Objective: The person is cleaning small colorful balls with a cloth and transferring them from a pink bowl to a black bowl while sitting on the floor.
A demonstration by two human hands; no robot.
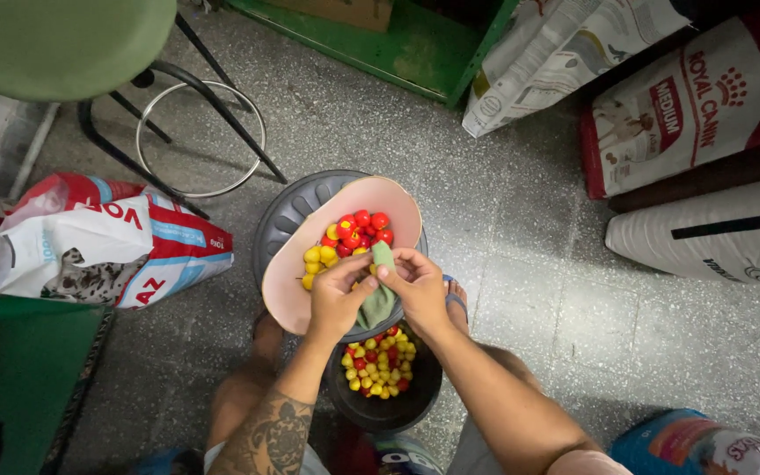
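Black bucket (386, 406) of red-yellow fruits between knees; above, left hand (338, 297) and right hand (415, 286) close together, both pinching green cloth (380, 295) over pink bowl's (288, 286) near rim; bare floor (521, 229) right, stool (160, 97) far left

Open floor (529, 290) lies right and far of the two hands, up to the stacked feed sacks (705, 114) at the far right. The green shelf base (398, 40) closes the far centre. On the left, the stool legs and foot ring (200, 136) and a red-and-white bag (98, 242) narrow the passage. Directly ahead of the left hand (338, 299) and right hand (415, 286), the pink plate (288, 281) tilts over the dark lid (288, 211), blocking low reach. Near, the black bucket (384, 409) sits between the person's legs.
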